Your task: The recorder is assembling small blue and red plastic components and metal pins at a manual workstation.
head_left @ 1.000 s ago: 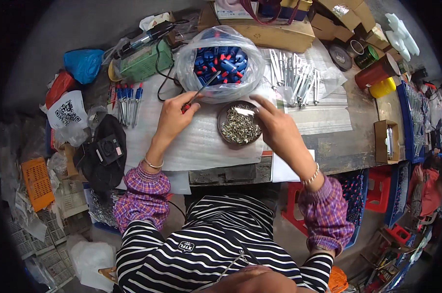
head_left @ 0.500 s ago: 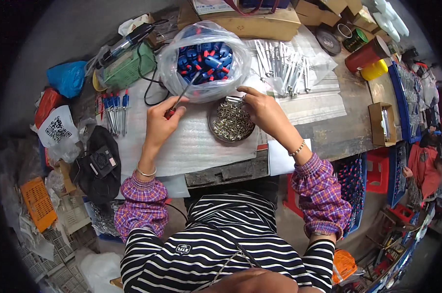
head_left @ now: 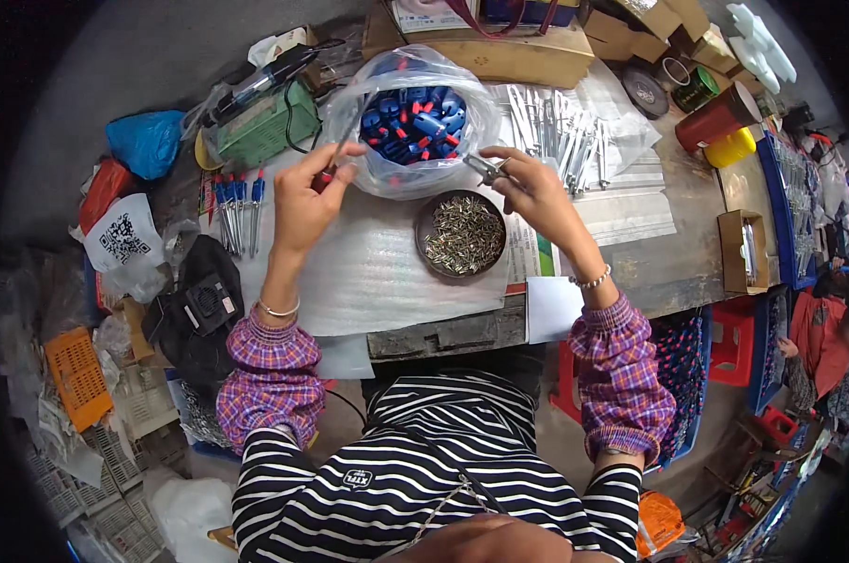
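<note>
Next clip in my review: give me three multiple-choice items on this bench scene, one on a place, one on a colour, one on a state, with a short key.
1. Where does the round dish of small metal parts sit?
A. below the clear bag
B. on the floor
C. inside the cardboard box

2. What colours are the pieces in the clear plastic bag?
A. green and white
B. blue and red
C. all black

3. What is the right hand doing?
A. lying flat
B. pinching a small metal piece
C. gripping the dish

Key: 1 A, the dish lies on the foam sheet just under the bag. 2 B, blue and red caps show. 3 B, its fingertips hold the piece; the left hand holds a thin tool.
</note>
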Demonstrator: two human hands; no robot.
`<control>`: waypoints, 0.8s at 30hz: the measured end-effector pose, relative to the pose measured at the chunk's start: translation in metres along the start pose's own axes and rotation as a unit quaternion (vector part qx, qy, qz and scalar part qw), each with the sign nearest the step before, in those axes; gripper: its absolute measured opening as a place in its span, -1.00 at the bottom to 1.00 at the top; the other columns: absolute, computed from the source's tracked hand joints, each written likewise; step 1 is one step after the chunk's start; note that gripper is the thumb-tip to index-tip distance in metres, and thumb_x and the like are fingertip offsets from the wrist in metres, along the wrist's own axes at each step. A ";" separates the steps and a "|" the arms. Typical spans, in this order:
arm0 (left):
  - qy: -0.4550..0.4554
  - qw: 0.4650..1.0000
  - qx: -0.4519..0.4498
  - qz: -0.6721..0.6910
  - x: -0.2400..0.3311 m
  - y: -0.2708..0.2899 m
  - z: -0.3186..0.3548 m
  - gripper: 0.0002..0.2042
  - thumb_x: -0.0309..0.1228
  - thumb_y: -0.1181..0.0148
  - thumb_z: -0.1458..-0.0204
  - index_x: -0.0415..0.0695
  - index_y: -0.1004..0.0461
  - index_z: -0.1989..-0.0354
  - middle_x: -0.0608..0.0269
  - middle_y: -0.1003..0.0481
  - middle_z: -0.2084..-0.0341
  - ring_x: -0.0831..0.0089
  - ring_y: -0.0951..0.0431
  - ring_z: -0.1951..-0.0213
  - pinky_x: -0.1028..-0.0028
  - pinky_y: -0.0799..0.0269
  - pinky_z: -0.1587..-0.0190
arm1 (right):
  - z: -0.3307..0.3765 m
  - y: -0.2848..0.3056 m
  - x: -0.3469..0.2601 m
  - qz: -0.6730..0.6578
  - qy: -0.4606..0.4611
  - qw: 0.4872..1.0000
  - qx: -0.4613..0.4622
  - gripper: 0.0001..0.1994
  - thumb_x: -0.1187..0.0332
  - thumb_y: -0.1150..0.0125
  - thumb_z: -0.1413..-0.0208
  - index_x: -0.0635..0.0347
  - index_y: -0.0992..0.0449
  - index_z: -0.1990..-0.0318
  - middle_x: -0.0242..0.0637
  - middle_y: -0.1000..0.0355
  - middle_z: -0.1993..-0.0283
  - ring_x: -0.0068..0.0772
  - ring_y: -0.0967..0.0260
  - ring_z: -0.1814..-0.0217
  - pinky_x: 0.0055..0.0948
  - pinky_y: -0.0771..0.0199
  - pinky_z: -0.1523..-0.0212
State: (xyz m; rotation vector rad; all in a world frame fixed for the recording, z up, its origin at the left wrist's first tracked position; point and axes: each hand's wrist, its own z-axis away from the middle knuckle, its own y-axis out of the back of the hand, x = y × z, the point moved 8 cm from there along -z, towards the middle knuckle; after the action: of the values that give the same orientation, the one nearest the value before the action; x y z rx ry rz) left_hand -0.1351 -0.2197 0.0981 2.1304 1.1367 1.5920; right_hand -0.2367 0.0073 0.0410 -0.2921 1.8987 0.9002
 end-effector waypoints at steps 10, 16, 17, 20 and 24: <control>0.042 0.998 -0.003 -0.036 -0.064 0.010 -0.024 -0.78 -0.54 -0.11 0.09 -0.15 -0.52 0.22 0.50 -0.38 0.68 0.79 -0.21 0.71 0.66 -0.09 0.65 | -0.003 -0.005 0.026 -0.040 -0.067 0.997 -0.026 -0.90 0.55 -0.05 -0.02 0.46 -0.39 0.44 -0.30 -0.38 -0.06 -0.60 -0.35 0.55 -0.58 -0.41 0.54; 0.072 0.997 -0.022 -0.009 -0.078 0.007 -0.019 -0.82 -0.47 -0.14 0.08 -0.19 -0.52 0.28 0.36 -0.55 0.49 0.72 -0.43 0.52 0.65 -0.34 0.40 | -0.001 -0.003 0.025 -0.060 -0.084 0.994 -0.029 -0.90 0.55 -0.05 -0.03 0.47 -0.39 0.42 -0.29 -0.38 -0.06 -0.53 -0.38 0.55 -0.54 -0.43 0.55; 0.071 0.997 -0.023 -0.008 -0.072 0.006 -0.020 -0.82 -0.47 -0.14 0.08 -0.19 -0.52 0.28 0.36 -0.55 0.49 0.72 -0.43 0.52 0.65 -0.34 0.40 | 0.000 -0.002 0.026 -0.059 -0.090 0.994 -0.028 -0.89 0.54 -0.07 -0.02 0.48 -0.38 0.43 -0.27 -0.38 -0.06 -0.47 -0.41 0.55 -0.51 -0.44 0.56; 0.066 0.996 0.048 -0.036 -0.050 0.020 -0.020 -0.84 -0.49 -0.16 0.07 -0.19 -0.52 0.29 0.39 -0.55 0.50 0.74 -0.40 0.55 0.67 -0.31 0.44 | 0.002 0.000 0.025 -0.080 -0.097 0.992 -0.026 -0.87 0.51 -0.08 -0.03 0.46 -0.41 0.42 -0.23 -0.39 -0.04 -0.52 -0.41 0.58 -0.53 -0.40 0.58; 0.007 1.000 0.010 0.009 -0.015 0.014 -0.031 -0.84 -0.53 -0.15 0.05 -0.19 -0.54 0.26 0.46 -0.53 0.52 0.81 -0.28 0.59 0.71 -0.18 0.56 | -0.001 0.012 0.027 -0.179 -0.126 0.975 0.025 -0.82 0.42 -0.10 -0.07 0.42 -0.46 0.37 -0.15 -0.44 0.08 -0.60 -0.39 0.59 -0.60 -0.34 0.58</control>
State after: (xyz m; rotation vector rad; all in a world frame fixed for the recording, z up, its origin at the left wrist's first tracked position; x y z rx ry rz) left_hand -0.1589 -0.2472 0.1073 2.1519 1.1453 1.6120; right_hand -0.2575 0.0195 0.0236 -0.4511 1.5669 0.6141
